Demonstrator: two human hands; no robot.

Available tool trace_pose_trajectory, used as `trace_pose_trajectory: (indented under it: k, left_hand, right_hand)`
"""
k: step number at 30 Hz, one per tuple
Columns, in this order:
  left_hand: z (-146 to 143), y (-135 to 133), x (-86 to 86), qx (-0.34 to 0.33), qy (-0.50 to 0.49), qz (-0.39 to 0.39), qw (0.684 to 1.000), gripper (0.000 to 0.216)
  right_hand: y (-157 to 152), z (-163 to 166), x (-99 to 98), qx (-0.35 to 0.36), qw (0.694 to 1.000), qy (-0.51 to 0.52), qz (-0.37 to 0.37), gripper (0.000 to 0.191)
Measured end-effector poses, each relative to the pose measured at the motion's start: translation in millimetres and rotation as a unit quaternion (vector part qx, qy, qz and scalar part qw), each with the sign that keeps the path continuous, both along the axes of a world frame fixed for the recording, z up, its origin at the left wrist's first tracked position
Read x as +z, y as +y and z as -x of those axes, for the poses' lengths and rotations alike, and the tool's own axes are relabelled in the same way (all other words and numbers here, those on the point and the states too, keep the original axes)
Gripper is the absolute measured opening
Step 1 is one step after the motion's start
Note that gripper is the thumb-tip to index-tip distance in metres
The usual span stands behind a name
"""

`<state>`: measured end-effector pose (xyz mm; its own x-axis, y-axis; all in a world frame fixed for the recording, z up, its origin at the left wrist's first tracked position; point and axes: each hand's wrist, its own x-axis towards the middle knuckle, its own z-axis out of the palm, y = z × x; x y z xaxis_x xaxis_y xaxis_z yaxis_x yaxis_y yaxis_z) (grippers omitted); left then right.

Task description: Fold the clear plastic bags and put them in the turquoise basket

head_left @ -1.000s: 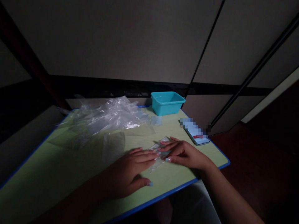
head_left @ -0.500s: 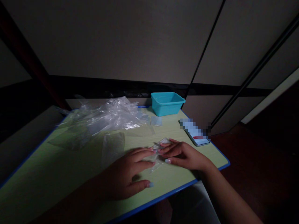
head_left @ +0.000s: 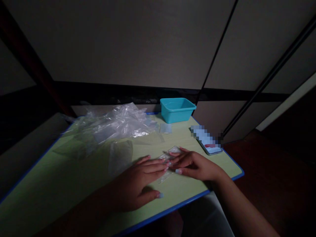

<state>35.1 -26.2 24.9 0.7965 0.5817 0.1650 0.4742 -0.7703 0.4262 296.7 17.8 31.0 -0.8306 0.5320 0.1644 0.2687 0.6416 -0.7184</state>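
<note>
A small clear plastic bag (head_left: 163, 178) lies flat on the table, partly covered by both hands. My left hand (head_left: 140, 182) rests palm down over its left side, fingers stretched out and thumb spread apart, so it is open. From the right, my right hand (head_left: 194, 164) lays its slightly bent fingertips on the bag's upper part; the fingers are apart and that hand is open too. The fingertips of the two hands nearly meet. To the left of my left hand is another flat translucent bag (head_left: 120, 154).
A heap of crumpled clear plastic bags (head_left: 120, 123) covers the table's back left. At the back stands a turquoise basket (head_left: 176, 115), with a small bluish-clear square packet (head_left: 165, 128) before it. A phone (head_left: 209, 144) lies near the right edge of the blue-rimmed table (head_left: 197, 140).
The fingers of my left hand have shifted slightly right over the bag and drawn closer together, its index fingertip nearer my right hand. My right hand has hardly moved.
</note>
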Motion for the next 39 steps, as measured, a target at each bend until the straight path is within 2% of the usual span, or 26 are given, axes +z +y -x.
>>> trace_pose_trajectory:
  k: [3,5,8,10,14,19,23,25,27,30,32,35,39]
  left_hand:
    - [-1,-1,0.6,-0.002,0.01,0.005,1.0,0.058]
    - [-1,-1,0.9,-0.006,0.009,0.007,1.0,0.056]
    - [-2,-2,1.8,-0.015,0.006,0.005,1.0,0.053]
    - [-3,-3,2.9,-0.017,-0.001,0.0,1.0,0.048]
    - [-3,-3,4.4,-0.001,-0.032,-0.017,0.999,0.031]
    - [-4,0,2.1,0.022,-0.033,-0.051,0.998,0.043]
    - [-5,3,0.7,0.068,-0.031,-0.097,0.992,0.021]
    - [-6,3,1.0,0.099,-0.036,-0.116,0.988,0.015]
    - [-6,2,1.5,0.113,-0.038,-0.129,0.984,0.013]
    - [-9,-2,2.9,0.11,-0.02,-0.152,0.982,0.011]
    - [-15,-2,5.5,0.097,0.018,-0.171,0.98,0.008]
    - [-27,2,11.4,0.082,0.071,-0.186,0.977,0.011]
    - [-36,16,13.3,0.062,0.054,-0.167,0.983,0.025]
  right_hand:
    - [-2,2,4.4,-0.017,0.997,0.07,0.007,0.013]
    - [-2,2,5.4,-0.055,0.993,0.105,0.004,0.017]
    - [0,2,2.9,-0.142,0.986,0.084,-0.035,0.015]
    - [2,1,0.8,-0.171,0.982,0.045,-0.066,0.009]
    - [2,0,1.4,-0.141,0.987,0.006,-0.075,0.006]
    - [1,4,3.4,-0.06,0.995,-0.005,-0.077,0.008]
    - [2,4,0.9,-0.06,0.993,-0.033,-0.1,0.006]
    - [5,1,-2.2,-0.095,0.989,-0.022,-0.111,0.006]
    - [11,-2,-7.5,-0.169,0.977,-0.004,-0.13,0.007]
    - [23,-5,-17.9,-0.315,0.937,-0.011,-0.15,0.01]
    - [28,-5,-23.8,-0.378,0.915,-0.027,-0.142,0.014]
    - [27,1,-27.6,-0.381,0.909,-0.04,-0.163,0.014]
    - [21,10,-25.9,-0.343,0.917,-0.04,-0.201,0.009]
